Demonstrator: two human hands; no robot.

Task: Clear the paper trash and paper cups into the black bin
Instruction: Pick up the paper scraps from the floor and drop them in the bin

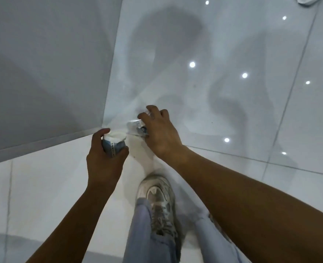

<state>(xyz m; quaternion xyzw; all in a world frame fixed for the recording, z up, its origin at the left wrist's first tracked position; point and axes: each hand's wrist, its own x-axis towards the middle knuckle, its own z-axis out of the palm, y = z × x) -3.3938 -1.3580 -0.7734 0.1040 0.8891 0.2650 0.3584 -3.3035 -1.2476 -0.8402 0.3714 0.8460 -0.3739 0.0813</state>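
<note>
A grey panel [43, 73] with a metal edge fills the left. Just right of its corner, a paper cup [113, 144], white inside with a blue-grey printed wall, is gripped by the left hand [103, 158], fingers curled round it. Beside it, a 2nd piece [136, 127], pale, glossy and crumpled, is pinched under the right hand [160, 133]; whether it is a cup or loose paper cannot be told. The collecting step is judged to be in hand. Below, a worn white sneaker [157, 198] is planted on glossy tiled floor [233, 111]. The black bin is not seen, so it must be found next and both pieces carried over.
</note>
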